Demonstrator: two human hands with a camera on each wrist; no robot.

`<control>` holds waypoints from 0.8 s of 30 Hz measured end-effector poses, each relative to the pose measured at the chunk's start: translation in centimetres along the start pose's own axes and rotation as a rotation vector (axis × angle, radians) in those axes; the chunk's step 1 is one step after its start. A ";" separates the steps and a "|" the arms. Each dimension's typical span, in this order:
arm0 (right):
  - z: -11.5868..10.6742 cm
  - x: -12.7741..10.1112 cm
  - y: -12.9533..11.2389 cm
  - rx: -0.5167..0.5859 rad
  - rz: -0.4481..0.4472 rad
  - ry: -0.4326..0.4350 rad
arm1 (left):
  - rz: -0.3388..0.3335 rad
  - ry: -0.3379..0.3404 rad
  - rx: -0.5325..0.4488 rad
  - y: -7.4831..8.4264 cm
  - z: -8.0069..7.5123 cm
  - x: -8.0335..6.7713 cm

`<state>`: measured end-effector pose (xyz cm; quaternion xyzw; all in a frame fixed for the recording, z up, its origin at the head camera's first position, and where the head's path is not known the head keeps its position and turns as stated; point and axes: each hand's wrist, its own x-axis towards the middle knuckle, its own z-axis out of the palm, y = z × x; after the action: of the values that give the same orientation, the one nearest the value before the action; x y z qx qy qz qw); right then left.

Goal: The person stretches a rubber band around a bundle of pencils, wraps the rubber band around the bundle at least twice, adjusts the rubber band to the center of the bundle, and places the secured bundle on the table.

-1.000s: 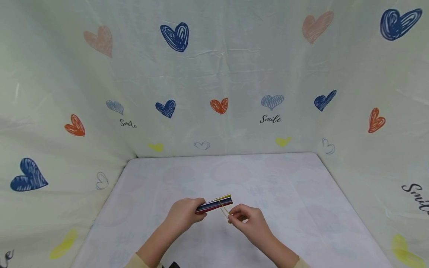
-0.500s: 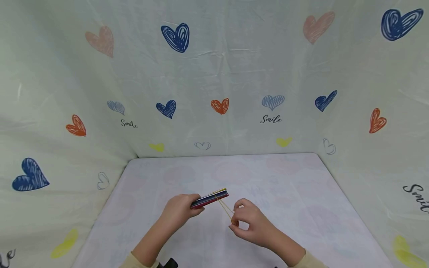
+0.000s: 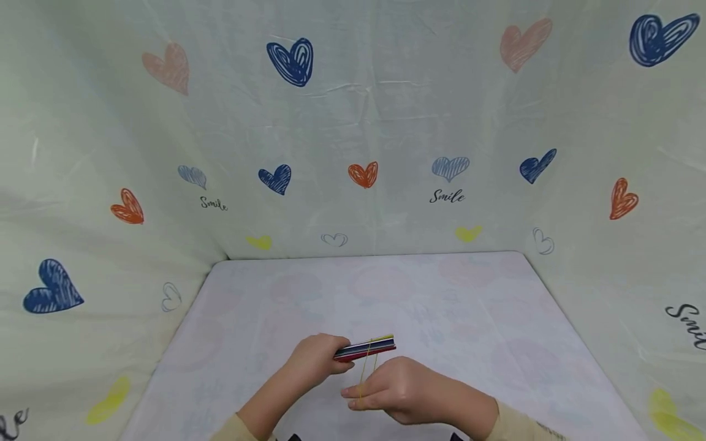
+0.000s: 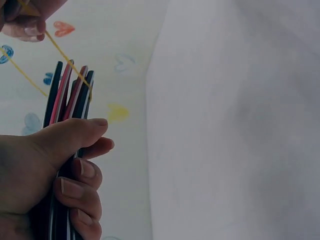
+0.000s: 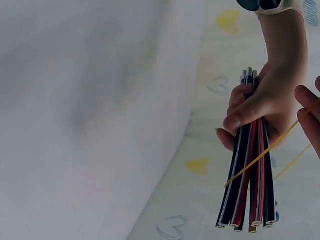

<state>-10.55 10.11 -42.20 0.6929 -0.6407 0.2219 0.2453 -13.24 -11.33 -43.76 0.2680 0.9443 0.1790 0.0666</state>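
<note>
Head view: low in the middle of the frame, above the table (image 3: 469, 288), the left hand (image 3: 317, 361) is wrapped around one end of a bundle of pencils (image 3: 366, 348), so the far ends stick out free to the right, where a rubber band (image 3: 365, 373) can reach them. The right hand (image 3: 402, 392), just below and in front of the bundle, pinches that yellow band and pulls it taut toward the person, with its far loop already caught around the bundle's free end. At the lower left of the left wrist view, the thumb (image 4: 75, 132) presses across the pencils, keeping them squeezed together against the band's pull.
</note>
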 end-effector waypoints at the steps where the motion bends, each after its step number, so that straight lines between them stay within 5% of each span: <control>1: -0.2 0.2 0.0 -0.043 -0.022 -0.015 | 0.006 -0.009 -0.002 0.2 0.2 0.0; 6: -1.0 1.1 0.4 -0.172 -0.148 0.029 | 0.018 -0.055 -0.006 1.1 0.8 0.2; 14: -1.7 3.0 0.8 -0.302 -0.273 0.363 | 0.050 -0.087 0.007 2.3 1.1 0.3; 18: -1.8 2.9 0.6 -0.234 -0.247 0.383 | 0.032 -0.054 0.009 2.0 1.1 0.4; 24: -2.4 1.7 0.0 -0.136 -0.081 0.374 | -0.034 -0.006 0.041 0.8 1.0 0.6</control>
<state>-10.42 10.27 -39.31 0.6468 -0.5691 0.2929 0.4148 -13.16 -10.11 -44.39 0.2539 0.9519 0.1579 0.0670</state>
